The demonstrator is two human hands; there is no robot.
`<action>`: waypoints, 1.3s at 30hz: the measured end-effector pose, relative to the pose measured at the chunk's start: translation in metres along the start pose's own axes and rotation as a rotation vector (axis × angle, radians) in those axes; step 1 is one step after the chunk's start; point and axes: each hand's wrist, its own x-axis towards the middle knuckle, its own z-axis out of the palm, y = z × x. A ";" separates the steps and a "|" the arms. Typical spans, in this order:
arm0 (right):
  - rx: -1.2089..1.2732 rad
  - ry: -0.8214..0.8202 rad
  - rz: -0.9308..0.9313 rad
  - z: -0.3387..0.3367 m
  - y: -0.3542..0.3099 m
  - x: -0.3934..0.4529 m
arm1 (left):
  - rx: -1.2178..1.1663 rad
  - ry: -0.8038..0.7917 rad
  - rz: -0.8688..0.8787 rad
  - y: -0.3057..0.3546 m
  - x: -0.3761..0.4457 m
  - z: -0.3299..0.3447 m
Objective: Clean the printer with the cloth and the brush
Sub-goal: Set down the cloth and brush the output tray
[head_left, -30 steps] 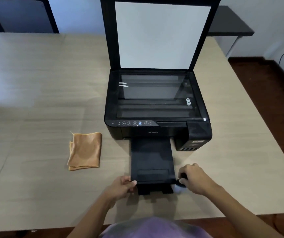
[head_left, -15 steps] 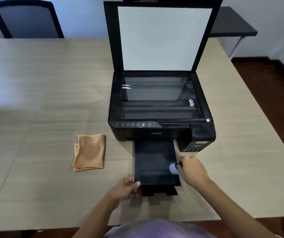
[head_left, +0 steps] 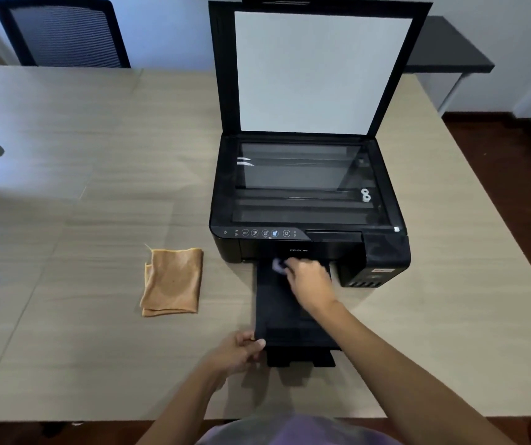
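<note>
A black printer (head_left: 309,239) stands on the wooden table (head_left: 81,187) with its scanner lid (head_left: 318,69) raised upright and the glass exposed. Its black output tray (head_left: 285,319) is pulled out toward me. My right hand (head_left: 309,281) is over the tray's inner end, close to the printer's front, shut on a small brush (head_left: 279,264) whose pale tip shows blurred at my fingers. My left hand (head_left: 240,351) grips the tray's near left corner. A folded orange cloth (head_left: 172,281) lies flat on the table left of the tray, apart from both hands.
A mesh office chair (head_left: 62,33) stands behind the table's far left. A dark side table (head_left: 447,46) is at the back right. The table's right edge runs diagonally beside the printer, with dark wooden floor (head_left: 514,194) beyond it.
My right hand has moved with the brush from the tray's near right corner up along the tray to the printer's front. My left hand stays on the near left corner.
</note>
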 end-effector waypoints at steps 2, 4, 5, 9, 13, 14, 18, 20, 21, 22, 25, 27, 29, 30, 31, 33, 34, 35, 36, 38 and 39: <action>-0.046 0.051 0.028 0.000 0.007 -0.001 | -0.005 0.001 -0.002 0.000 0.000 0.000; -0.137 -0.068 -0.085 0.004 0.012 -0.020 | 0.003 0.011 -0.009 -0.002 0.001 -0.002; -0.146 -0.062 -0.070 0.003 0.019 -0.027 | 0.006 0.011 -0.009 -0.003 0.003 -0.002; -0.145 0.016 0.160 -0.012 0.061 -0.026 | 0.012 0.017 -0.020 -0.003 0.005 -0.001; -0.099 -0.335 -0.321 -0.007 0.032 -0.066 | 0.026 0.034 -0.011 -0.003 0.005 -0.002; -0.049 -0.389 -0.300 -0.009 0.035 -0.071 | 0.022 0.030 -0.012 -0.002 0.006 -0.002; -0.022 -0.138 0.186 -0.020 0.063 -0.060 | 0.023 0.029 -0.025 -0.002 0.007 -0.002; 0.010 -0.241 0.066 -0.014 0.036 -0.070 | 0.023 0.024 -0.024 -0.002 0.007 -0.002; 0.044 -0.334 -0.058 -0.007 0.016 -0.076 | 0.025 0.020 -0.014 -0.001 0.005 -0.002; 0.088 -0.438 -0.133 -0.002 -0.001 -0.084 | 0.027 0.015 -0.001 -0.001 0.005 -0.002; 0.044 -0.420 0.051 -0.013 0.009 -0.082 | -0.003 0.001 -0.007 -0.001 0.004 -0.001; -0.155 -0.408 0.261 -0.025 0.034 -0.081 | -0.009 0.000 -0.030 -0.002 0.005 0.000; -0.158 -0.409 0.257 -0.023 0.035 -0.087 | -0.013 0.012 -0.029 -0.002 0.005 -0.001; -0.054 -0.413 0.187 -0.019 0.025 -0.089 | -0.015 0.012 -0.021 -0.002 0.006 -0.001; 0.081 -0.433 0.111 -0.013 0.011 -0.092 | -0.025 0.008 -0.018 -0.002 0.006 -0.001; 0.288 -0.502 0.022 -0.003 -0.004 -0.094 | -0.044 0.001 -0.019 0.000 0.004 -0.001; 0.283 -0.494 0.017 -0.004 0.000 -0.090 | -0.047 0.004 -0.030 0.000 0.004 -0.001; 0.210 -0.464 0.045 -0.008 0.011 -0.084 | -0.052 0.000 -0.040 0.000 0.004 -0.001; 0.100 -0.433 0.108 -0.014 0.026 -0.081 | -0.046 -0.003 -0.050 0.000 0.004 -0.002; -0.112 -0.419 0.266 -0.027 0.055 -0.080 | -0.027 0.000 -0.050 0.002 0.002 -0.001; -0.143 -0.403 0.313 -0.033 0.061 -0.081 | -0.020 0.002 -0.051 0.002 0.001 0.000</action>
